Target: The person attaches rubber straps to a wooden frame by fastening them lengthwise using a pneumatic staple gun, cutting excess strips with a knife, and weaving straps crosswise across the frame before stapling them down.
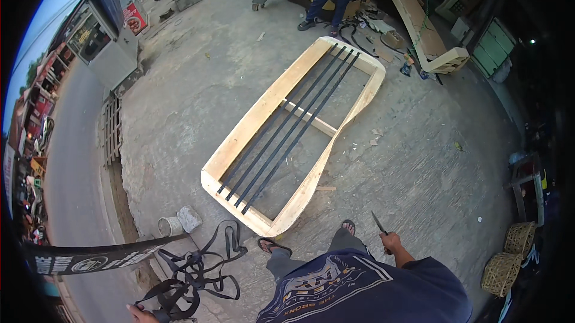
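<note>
Knife (378,223) gripped in right hand (391,243) | black webbing (193,264) in left hand (142,313) | hands apart | wooden frame (263,118) ahead

Soft daylight, left; right side dim; edges bowed.

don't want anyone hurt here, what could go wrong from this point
The exposed knife in the right hand might nick the right leg close by. The tangled black straps by the left hand could snag. The wooden frame sits right by the left foot, so a step forward might trip.
</note>
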### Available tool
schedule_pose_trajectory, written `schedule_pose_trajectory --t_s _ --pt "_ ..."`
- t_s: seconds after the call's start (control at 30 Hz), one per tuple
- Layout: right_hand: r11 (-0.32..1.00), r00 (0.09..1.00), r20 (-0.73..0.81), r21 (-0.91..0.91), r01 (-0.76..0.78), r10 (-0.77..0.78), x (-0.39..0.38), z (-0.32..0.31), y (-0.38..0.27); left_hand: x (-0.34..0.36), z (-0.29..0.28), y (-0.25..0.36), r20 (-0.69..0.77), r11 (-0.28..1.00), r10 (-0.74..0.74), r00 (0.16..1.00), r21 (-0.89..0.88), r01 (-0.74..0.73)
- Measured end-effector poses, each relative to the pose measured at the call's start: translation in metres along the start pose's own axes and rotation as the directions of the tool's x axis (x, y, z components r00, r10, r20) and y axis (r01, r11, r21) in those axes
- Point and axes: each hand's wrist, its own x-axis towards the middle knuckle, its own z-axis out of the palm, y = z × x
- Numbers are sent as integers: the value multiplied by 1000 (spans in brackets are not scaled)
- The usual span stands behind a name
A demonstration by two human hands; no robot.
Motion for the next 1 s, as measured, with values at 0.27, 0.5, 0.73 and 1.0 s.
schedule_pose_trajectory --t_s 0.27,0.5,0.73,1.0 --pt "966 962 136 70 -248 238 76 -67 118 -207 66 18 123 887 -235 964 433 160" --pt "946 982 -119 305 -108 150 133 -56 97 -292 43 -16 -185 792 -533 826 235 564" --pt "988 982 116 60 142 -148 65 29 -29 -305 2 -79 -125 722 -688 715 -18 692" --pt "768 856 368 -401 499 -363 28 60 -119 -369 16 -89 -85 653 -728 681 220 725"
